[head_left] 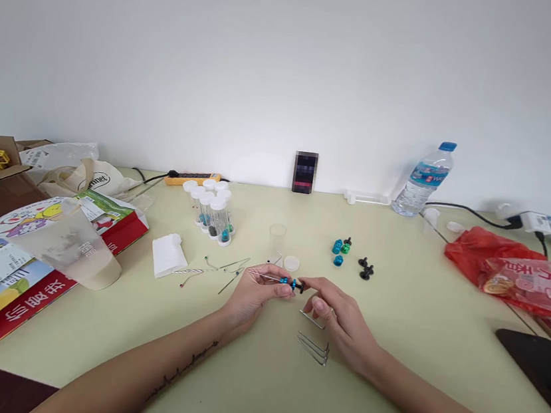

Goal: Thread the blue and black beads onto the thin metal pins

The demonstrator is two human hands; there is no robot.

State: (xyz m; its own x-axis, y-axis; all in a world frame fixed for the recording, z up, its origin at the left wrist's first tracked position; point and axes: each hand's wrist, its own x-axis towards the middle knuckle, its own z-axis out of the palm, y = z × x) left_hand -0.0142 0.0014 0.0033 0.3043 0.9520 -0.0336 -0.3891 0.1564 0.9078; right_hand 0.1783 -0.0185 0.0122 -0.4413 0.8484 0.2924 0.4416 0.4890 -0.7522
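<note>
My left hand pinches a small blue metal fitting with a thin metal rod running out to the left. A black end piece sits at its right end. My right hand has its index fingertip at that black piece, and its thumb is apart from it. Just below the right fingers is an L-shaped metal rod; whether they touch it I cannot tell. Nearer me lie several more bent rods. Beyond my hands, a clear tube stands beside a white round cap.
Capped clear tubes cluster at back left, near thin metal pieces and a white packet. Blue and green fittings and black pieces lie right. A phone, water bottle and cup stand around.
</note>
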